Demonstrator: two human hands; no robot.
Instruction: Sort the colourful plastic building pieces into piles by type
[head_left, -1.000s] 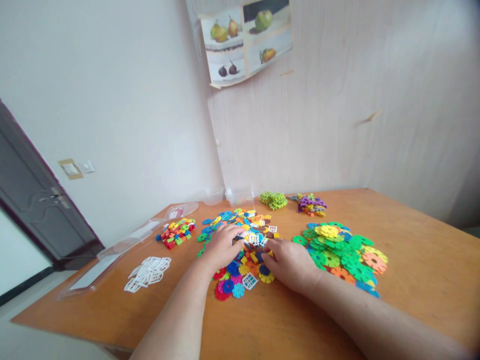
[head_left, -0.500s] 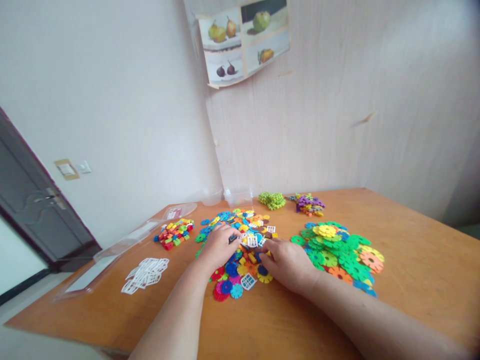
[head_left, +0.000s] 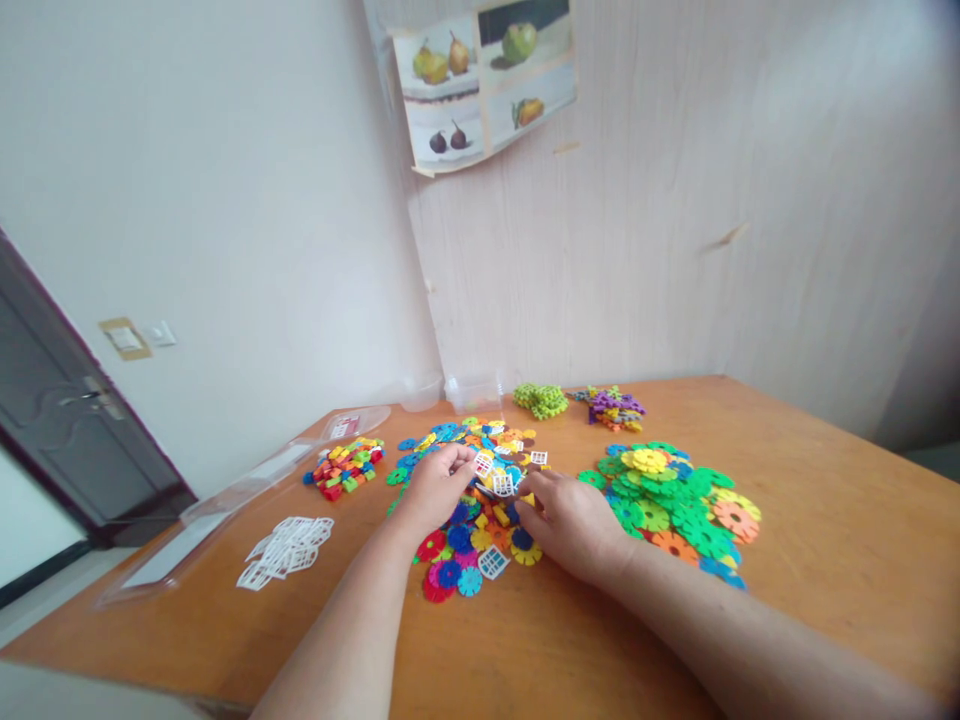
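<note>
My left hand is closed over the left side of a mixed pile of toy pieces, with thumb and fingertips pinching a small white lattice window piece. My right hand rests at the right side of that pile, fingers curled down into it; what is between its fingertips is hidden. Between the hands lies another white window piece on top of coloured notched discs. A larger white window piece lies at the pile's near edge, beside a blue disc.
White window pieces form a heap at left, behind them small coloured blocks. Large notched discs are heaped at right. Green pieces, purple pieces and clear tubs stand at the back. Clear lids line the left edge.
A dark piece by my left fingertips is no longer visible, and a white window piece now shows there. A yellow block near my right fingers has gone from sight.
</note>
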